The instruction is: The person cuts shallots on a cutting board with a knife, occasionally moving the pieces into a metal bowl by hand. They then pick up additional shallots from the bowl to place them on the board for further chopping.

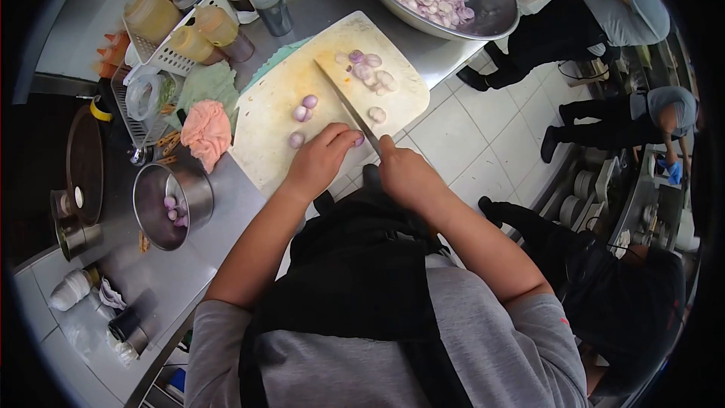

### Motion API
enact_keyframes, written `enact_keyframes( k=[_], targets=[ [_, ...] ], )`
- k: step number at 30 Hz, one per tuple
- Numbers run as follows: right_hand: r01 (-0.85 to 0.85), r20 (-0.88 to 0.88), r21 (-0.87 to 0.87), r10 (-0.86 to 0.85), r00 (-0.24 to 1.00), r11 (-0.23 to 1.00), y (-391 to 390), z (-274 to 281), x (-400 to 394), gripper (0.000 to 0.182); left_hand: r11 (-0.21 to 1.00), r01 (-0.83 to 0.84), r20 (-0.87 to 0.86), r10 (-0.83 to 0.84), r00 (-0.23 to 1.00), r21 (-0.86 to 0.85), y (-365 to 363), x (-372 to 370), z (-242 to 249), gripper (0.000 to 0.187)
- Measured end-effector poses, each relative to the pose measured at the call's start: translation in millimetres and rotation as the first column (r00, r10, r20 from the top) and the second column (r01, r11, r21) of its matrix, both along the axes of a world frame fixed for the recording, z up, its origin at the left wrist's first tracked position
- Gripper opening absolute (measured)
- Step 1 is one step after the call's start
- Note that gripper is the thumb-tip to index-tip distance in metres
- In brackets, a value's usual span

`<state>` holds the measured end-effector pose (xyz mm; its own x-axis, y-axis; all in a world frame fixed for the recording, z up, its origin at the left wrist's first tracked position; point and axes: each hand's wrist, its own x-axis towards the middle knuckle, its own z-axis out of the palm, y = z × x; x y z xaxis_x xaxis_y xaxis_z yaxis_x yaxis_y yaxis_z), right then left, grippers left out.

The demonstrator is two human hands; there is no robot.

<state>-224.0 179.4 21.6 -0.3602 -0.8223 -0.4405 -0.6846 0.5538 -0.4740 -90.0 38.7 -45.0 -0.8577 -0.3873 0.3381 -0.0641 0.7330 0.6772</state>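
My right hand (408,175) is closed around the handle of a knife (343,100), whose long blade points away from me over the white cutting board (276,95). Close to the blade, my left hand (321,155) pinches a small purple shallot (359,138) at the board's near edge. A few whole shallots (302,113) lie on the board left of the knife, one of them near my left wrist. To the right of the blade are several paler, peeled-looking shallots (368,72) and a single one (377,114) nearer me. The knife handle is mostly hidden by my fingers.
A large steel bowl (491,19) of cut shallots stands beyond the board. At left are a steel pot (198,204) with several shallots, a pink cloth (205,132), a green cloth (208,87) and squeeze bottles (270,4). Other people stand on the tiled floor at right.
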Motion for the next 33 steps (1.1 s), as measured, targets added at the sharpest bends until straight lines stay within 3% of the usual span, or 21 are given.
enact_keyframes(
  k=[3, 8, 14, 17, 20, 23, 33],
  targets=[
    [-0.029, 0.006, 0.033, 0.029, 1.0, 0.999, -7.6, 14.2, -1.0, 0.02, 0.993, 0.089, 0.03, -0.087, 0.996, -0.08, -3.4, 0.1, -4.1, 0.021],
    [-0.088, 0.029, 0.129, 0.085, 0.996, 0.988, -8.4, 45.9, -11.6, 0.019, 0.993, 0.093, 0.102, -0.085, 0.991, -0.068, -4.4, 0.7, -4.4, 0.021],
    [-0.071, -0.033, 0.092, 0.075, 0.997, 0.993, -9.6, 2.7, 1.0, 0.018, 0.993, 0.114, 0.091, -0.111, 0.99, -0.029, -9.3, -1.4, -6.5, 0.021],
    [-0.067, -0.016, 0.1, 0.069, 0.997, 0.993, -2.7, 39.6, -0.2, 0.018, 0.991, 0.129, 0.11, -0.125, 0.986, -0.028, -10.4, -1.0, -5.0, 0.021],
    [-0.036, -0.047, 0.093, 0.041, 0.998, 0.995, -8.5, 0.5, 10.6, 0.018, 0.992, 0.124, 0.069, -0.122, 0.99, -0.028, -11.9, -2.4, -10.2, 0.02],
    [-0.092, -0.008, 0.106, 0.094, 0.996, 0.99, -8.0, 24.7, -2.2, 0.019, 0.992, 0.118, 0.06, -0.115, 0.992, -0.039, -10.7, -0.9, -8.3, 0.021],
    [-0.084, -0.011, 0.089, 0.086, 0.996, 0.992, -10.1, 17.6, 6.0, 0.031, 0.994, 0.099, 0.047, -0.096, 0.994, -0.055, -10.3, -1.1, -9.3, 0.021]
  ],
)
